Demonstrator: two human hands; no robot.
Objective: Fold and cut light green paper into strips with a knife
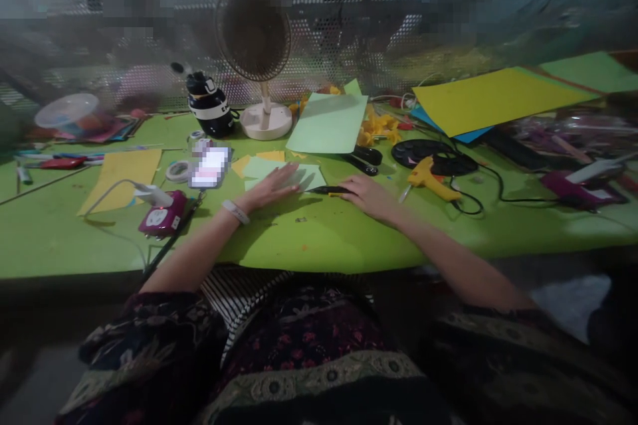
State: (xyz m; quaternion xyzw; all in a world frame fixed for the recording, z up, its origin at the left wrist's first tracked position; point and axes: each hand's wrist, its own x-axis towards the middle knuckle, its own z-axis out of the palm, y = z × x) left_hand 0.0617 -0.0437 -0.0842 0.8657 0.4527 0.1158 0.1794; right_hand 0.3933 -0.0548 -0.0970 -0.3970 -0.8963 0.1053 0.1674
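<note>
Patterned clothing foremost, you lay your left hand, fingers apart, on pale green paper on the worktop; your right hand, fingers clamped on a black-and-yellow tool, sits beside it. You're apparently steadying the sheet; the next move likely needs a still palm.

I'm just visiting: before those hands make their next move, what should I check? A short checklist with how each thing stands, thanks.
1. Left hand spread over the small pale green paper: ok.
2. Right hand gripping the black-and-yellow tool: ok.
3. Tool's tip aimed away from the left hand: not ok; it points toward the nearby fingers, so probably worth care.
4. Yellow glue gun apart from the right hand: ok.
5. Fan switched off: cannot tell.
</note>
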